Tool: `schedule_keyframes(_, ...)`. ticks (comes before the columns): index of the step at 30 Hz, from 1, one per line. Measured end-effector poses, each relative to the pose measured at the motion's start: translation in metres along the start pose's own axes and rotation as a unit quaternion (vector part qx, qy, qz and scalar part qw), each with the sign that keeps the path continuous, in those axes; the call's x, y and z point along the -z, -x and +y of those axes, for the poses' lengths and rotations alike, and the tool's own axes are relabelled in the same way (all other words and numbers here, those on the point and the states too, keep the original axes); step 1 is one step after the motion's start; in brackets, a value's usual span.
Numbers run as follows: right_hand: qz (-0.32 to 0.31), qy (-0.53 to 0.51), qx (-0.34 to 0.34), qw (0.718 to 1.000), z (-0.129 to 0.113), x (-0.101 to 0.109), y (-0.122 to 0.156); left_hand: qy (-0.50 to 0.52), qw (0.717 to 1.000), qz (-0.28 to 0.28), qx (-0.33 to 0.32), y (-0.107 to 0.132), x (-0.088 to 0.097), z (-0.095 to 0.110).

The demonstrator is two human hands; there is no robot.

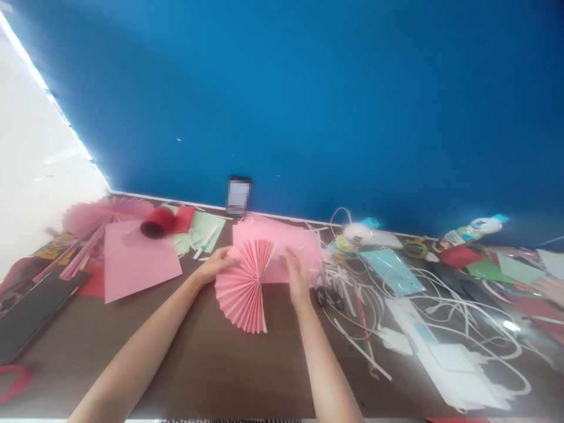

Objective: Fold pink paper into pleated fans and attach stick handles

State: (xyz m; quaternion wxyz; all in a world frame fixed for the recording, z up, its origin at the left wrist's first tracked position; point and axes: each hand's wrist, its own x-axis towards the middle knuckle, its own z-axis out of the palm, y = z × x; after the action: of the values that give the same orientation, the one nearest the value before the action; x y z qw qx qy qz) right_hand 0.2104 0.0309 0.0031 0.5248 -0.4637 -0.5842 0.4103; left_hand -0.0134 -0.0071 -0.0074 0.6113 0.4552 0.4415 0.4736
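Note:
A pink pleated paper fan (242,285), spread to well over half a circle, is in front of me above the brown table (229,376). At its upper left edge, my left hand (218,263) pinches the folds. To the right of the fan, my right hand (298,275) is apart from it, with slightly blurred fingers stretched out and nothing visible in them. Behind both hands lies a flat pink paper sheet (304,241), partly covered by the fan. Black-handled scissors (329,298) rest just right of my right hand.
Left are a pink sheet (136,264), a red roll (158,222), a white marker (205,242) and another pleated pink piece (106,211). On the right, white cables tangle around a power strip (440,352) and glue bottles (363,232). Another person's hand (549,289) is at the right edge.

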Motion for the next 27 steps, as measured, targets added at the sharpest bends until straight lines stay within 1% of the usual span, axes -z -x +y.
schedule_keyframes(2, -0.029, -0.095, -0.078, 0.992, 0.010, 0.000, 0.000, 0.004, 1.000, -0.024, 0.012, -0.001, 0.002, 0.000)
schedule_keyframes(4, -0.048, -0.139, -0.115, 0.982, 0.016, -0.003, 0.001, 0.007, 0.999, -0.042, 0.021, -0.002, 0.004, 0.001)
schedule_keyframes(7, -0.052, -0.136, -0.120, 0.982, 0.019, -0.006, 0.001, 0.013, 0.997, -0.065, 0.026, -0.002, 0.005, 0.002)
schedule_keyframes(9, -0.049, -0.138, -0.120, 0.982, 0.021, -0.006, 0.001, 0.018, 0.997, -0.069, 0.029, -0.001, 0.005, 0.002)
schedule_keyframes(13, -0.009, -0.192, -0.134, 0.972, 0.024, -0.002, -0.001, 0.042, 0.998, -0.036, 0.023, -0.002, 0.005, 0.003)
schedule_keyframes(15, 0.031, -0.206, -0.119, 0.971, 0.025, 0.000, -0.001, 0.060, 0.998, 0.000, 0.013, -0.003, 0.006, 0.002)
schedule_keyframes(17, 0.060, -0.202, -0.090, 0.973, 0.024, 0.001, 0.000, 0.081, 0.995, 0.057, 0.000, -0.005, 0.008, 0.002)
schedule_keyframes(19, 0.059, -0.185, -0.060, 0.979, 0.023, 0.002, 0.001, 0.106, 0.988, 0.110, -0.012, -0.007, 0.012, 0.001)
schedule_keyframes(21, 0.036, -0.145, -0.029, 0.988, 0.020, 0.002, 0.003, 0.133, 0.980, 0.147, -0.012, -0.009, 0.016, 0.000)
schedule_keyframes(24, -0.010, -0.028, 0.033, 0.999, 0.016, 0.003, 0.007, 0.178, 0.966, 0.186, -0.004, -0.012, 0.021, -0.003)
schedule_keyframes(27, -0.077, 0.097, 0.109, 0.986, 0.016, 0.004, 0.009, 0.216, 0.955, 0.205, -0.015, -0.014, 0.025, -0.005)
